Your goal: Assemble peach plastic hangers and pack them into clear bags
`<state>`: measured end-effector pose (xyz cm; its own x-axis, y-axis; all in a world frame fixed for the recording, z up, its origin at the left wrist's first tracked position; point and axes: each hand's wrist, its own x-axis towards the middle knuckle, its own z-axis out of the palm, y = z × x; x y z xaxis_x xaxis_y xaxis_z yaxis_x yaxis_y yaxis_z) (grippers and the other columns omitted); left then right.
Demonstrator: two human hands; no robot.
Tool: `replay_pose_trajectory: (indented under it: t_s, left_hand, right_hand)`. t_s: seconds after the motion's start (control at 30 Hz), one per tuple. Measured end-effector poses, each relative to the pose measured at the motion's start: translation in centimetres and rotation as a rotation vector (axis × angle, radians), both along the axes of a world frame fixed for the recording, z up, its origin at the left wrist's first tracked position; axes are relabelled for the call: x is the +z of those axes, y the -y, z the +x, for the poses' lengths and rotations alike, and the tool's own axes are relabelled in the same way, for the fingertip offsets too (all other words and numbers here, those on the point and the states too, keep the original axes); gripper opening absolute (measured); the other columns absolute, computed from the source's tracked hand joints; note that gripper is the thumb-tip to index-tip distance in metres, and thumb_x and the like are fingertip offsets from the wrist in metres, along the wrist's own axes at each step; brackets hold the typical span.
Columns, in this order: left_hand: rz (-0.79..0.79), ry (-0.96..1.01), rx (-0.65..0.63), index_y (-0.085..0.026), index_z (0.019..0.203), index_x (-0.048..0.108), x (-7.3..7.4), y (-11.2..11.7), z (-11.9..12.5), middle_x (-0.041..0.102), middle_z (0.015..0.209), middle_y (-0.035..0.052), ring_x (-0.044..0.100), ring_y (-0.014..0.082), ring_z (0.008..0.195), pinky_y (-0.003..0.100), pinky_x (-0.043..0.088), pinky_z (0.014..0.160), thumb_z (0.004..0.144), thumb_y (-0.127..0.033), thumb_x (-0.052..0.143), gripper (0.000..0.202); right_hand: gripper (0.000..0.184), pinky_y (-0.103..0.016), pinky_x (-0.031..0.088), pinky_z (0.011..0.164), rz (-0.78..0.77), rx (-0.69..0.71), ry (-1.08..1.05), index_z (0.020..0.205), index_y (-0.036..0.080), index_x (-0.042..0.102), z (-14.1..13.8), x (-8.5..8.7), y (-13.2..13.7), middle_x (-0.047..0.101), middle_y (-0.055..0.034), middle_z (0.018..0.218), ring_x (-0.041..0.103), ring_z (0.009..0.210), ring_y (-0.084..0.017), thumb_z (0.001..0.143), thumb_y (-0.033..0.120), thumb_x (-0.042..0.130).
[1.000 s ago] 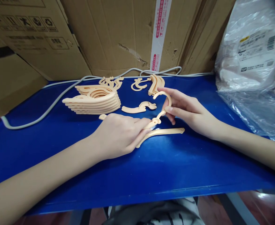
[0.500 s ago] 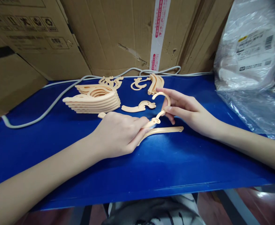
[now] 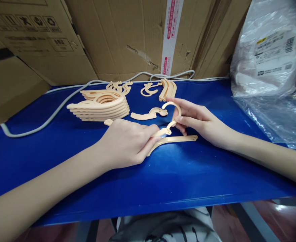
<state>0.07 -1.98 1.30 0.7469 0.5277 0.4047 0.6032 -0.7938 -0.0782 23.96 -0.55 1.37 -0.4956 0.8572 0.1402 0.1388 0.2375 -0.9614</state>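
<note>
My left hand (image 3: 129, 143) is closed round a cream plastic hanger arm (image 3: 160, 133), whose far end pokes out left of the knuckles. Between thumb and fingers of my right hand (image 3: 197, 117) is a curved hanger hook (image 3: 179, 109). The hook's lower end meets the tip of the hanger arm; whether the two are joined I cannot tell. Just below my hands a loose bent hanger piece (image 3: 174, 138) lies on the blue tabletop (image 3: 178, 181). Behind them rests another hanger piece with a rounded, holed end (image 3: 148, 115).
A stack of cream hanger parts (image 3: 100, 109) stands at the left. Further back lie curved pieces (image 3: 119, 87), loose hooks (image 3: 149, 89) and a bundle of hanger arms (image 3: 167, 89). A white cable (image 3: 62, 107) runs before cardboard boxes (image 3: 127, 37). Clear plastic packaging (image 3: 266, 60) occupies the right.
My right hand has shifted slightly left and down with the hook, which has turned a little at the hanger arm's tip. My left hand keeps its grip almost unmoved.
</note>
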Motion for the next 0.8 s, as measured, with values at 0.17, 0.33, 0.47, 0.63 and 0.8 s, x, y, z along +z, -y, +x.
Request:
replay_pose_trajectory:
  t_s: [0.17,0.33,0.47,0.63,0.8]
  left_hand:
    - [-0.074,-0.006,0.089,-0.020,0.085,0.064,0.8,0.3,0.4,0.068,0.062,-0.0012,0.059,0.0153,0.050,0.028,0.017,0.046,0.099,-0.034,0.042,0.030]
    - [-0.308,0.076,0.139,-0.022,0.097,0.067,1.9,0.4,0.6,0.064,0.062,-0.0042,0.053,0.0113,0.047,0.024,0.026,0.047,0.100,-0.040,0.048,0.027]
    - [-0.737,0.357,0.125,-0.019,0.083,0.064,2.2,-0.1,0.4,0.068,0.071,-0.0035,0.063,0.0100,0.058,0.020,0.047,0.053,0.095,-0.032,0.057,0.019]
    - [-1.156,0.564,0.105,-0.016,0.082,0.060,1.9,-1.0,-0.1,0.075,0.077,0.0024,0.072,0.0133,0.064,0.022,0.061,0.056,0.093,-0.028,0.058,0.017]
    - [-1.214,0.595,0.080,-0.015,0.092,0.060,1.5,-1.5,-0.2,0.078,0.091,0.0064,0.075,0.0149,0.067,0.023,0.062,0.054,0.096,-0.024,0.055,0.011]
  right_hand:
    - [0.052,-0.030,0.051,0.064,0.075,-0.041,0.000,0.145,0.025,0.049,0.1,0.0,-0.2,0.060,0.0026,0.080,0.054,0.064,-0.012,0.094,0.024,0.060]
    - [0.060,-0.035,0.056,0.076,0.111,-0.023,0.019,0.150,0.028,0.043,-0.2,0.1,0.2,0.067,-0.0011,0.092,0.063,0.081,-0.017,0.093,0.028,0.063]
    - [0.061,-0.037,0.054,0.081,0.287,0.001,0.174,0.148,0.024,0.046,-0.1,0.1,0.1,0.070,-0.0044,0.100,0.066,0.091,-0.020,0.091,0.034,0.067]
    - [0.036,-0.041,0.047,0.087,0.772,0.140,0.593,0.116,0.020,0.071,0.3,-0.1,0.1,0.067,-0.0108,0.113,0.060,0.101,-0.024,0.093,0.046,0.063]
    - [0.028,-0.037,0.043,0.077,0.922,0.140,0.719,0.103,0.018,0.068,0.0,-0.3,0.4,0.066,-0.0107,0.103,0.055,0.085,-0.021,0.104,0.029,0.043]
